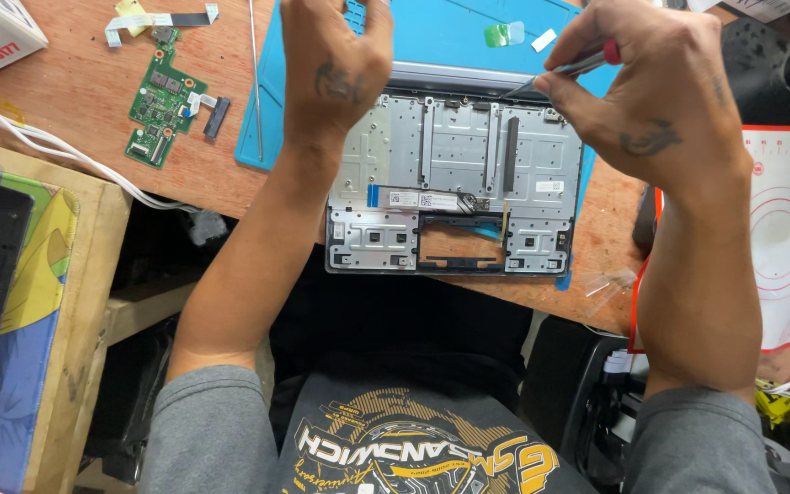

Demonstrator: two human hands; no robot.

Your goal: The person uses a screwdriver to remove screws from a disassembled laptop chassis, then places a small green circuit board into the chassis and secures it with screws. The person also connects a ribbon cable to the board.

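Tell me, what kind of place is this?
Probably an electronics repair bench. A stripped silver laptop shell lies on a blue work mat, a loose green circuit board sits on the wooden table, and the right hand holds a screwdriver.

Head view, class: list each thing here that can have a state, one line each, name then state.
Laptop shell: opened up, bare metal inner frame showing, lying flat.
Screwdriver: gripped, tip at the shell's far edge.
Right hand: closed on the screwdriver.
Left hand: pressing on the shell's far edge.
Green circuit board: removed, lying loose on the table.
Blue mat: flat under the shell.
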